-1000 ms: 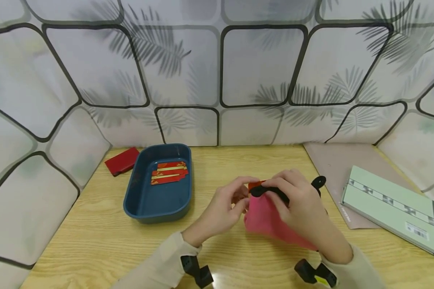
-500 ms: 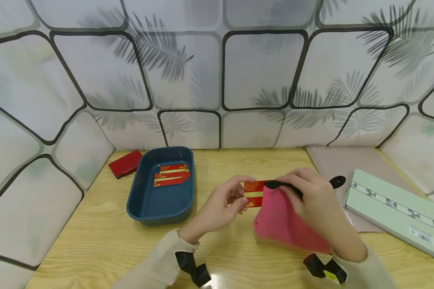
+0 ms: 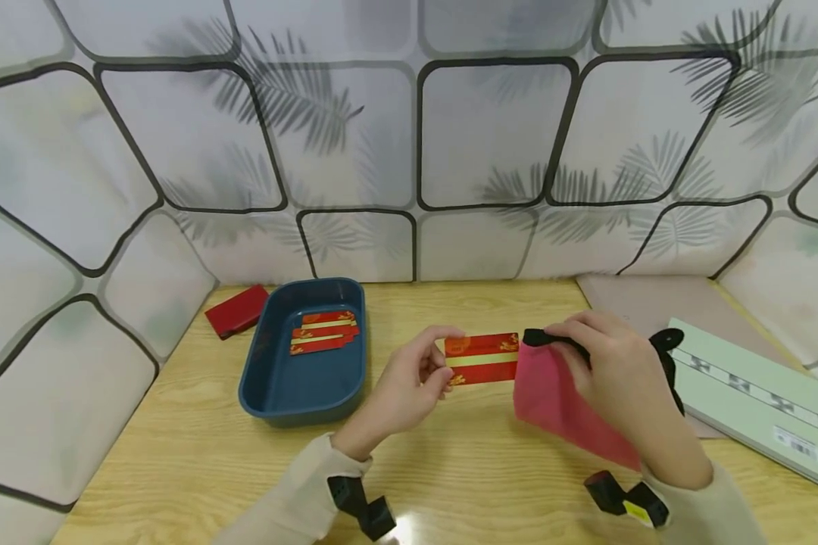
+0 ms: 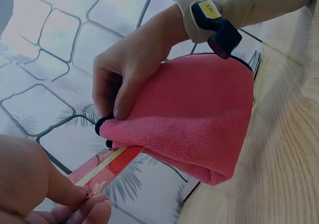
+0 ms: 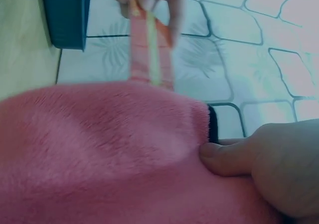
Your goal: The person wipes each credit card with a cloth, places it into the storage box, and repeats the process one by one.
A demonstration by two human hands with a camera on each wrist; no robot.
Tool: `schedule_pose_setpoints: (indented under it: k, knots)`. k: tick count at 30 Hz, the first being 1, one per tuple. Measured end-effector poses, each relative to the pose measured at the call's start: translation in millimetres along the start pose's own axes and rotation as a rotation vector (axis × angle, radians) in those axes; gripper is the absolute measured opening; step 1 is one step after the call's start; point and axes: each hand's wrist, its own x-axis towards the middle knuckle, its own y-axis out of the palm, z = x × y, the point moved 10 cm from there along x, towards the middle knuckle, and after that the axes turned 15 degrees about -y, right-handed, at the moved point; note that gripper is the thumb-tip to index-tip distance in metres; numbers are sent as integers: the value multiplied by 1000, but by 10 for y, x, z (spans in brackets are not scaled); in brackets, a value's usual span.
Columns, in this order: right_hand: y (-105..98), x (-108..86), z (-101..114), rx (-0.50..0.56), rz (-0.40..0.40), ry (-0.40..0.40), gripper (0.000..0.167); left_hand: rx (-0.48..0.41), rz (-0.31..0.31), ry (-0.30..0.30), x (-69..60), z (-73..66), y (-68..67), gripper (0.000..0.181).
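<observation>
My left hand (image 3: 409, 378) pinches the left end of a red envelope (image 3: 482, 359) with a gold band, held above the table. The envelope's right end meets the folded pink cloth (image 3: 566, 401), which has a black edge; in the left wrist view the cloth (image 4: 194, 119) covers part of the envelope (image 4: 109, 167). My right hand (image 3: 610, 378) grips the cloth by that black edge, thumb on the near face. In the right wrist view the fuzzy cloth (image 5: 109, 144) hides the envelope's lower end.
Several similar red envelopes (image 3: 323, 331) lie in a blue tray (image 3: 300, 405) at the left. Behind it is a dark red wallet-like item (image 3: 236, 311). On the right, a pale green notebook-like box (image 3: 743, 390) lies on a greyish mat (image 3: 620, 299).
The cloth and my right hand have moved right, away from my left hand. Much more of the red envelope now shows between them, pinched by my left hand throughout.
</observation>
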Motion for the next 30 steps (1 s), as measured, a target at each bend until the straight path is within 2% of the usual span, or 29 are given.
schedule_pose_setpoints:
  k: [5,7,11,18,21,27,30]
  knots:
    - [77,-36,62,56,134,-30,23,27,-29,-35,-15,61,-29,43]
    - [96,-35,134,106,154,-56,25,25,-26,-34,-29,72,-24,43]
    - [93,19,299,184,112,-100,24,19,-20,-10,-52,61,-16,42]
    - [84,84,513,204,-15,-177,30,-20,20,-16,-57,41,38,44]
    - [95,91,546,222,-59,-189,32,-13,57,-1,-59,20,99,45]
    - [128,95,542,212,-83,-174,29,63,103,90,-76,-72,219,45]
    - [134,100,533,191,-90,-175,31,61,117,94,-74,-76,242,44]
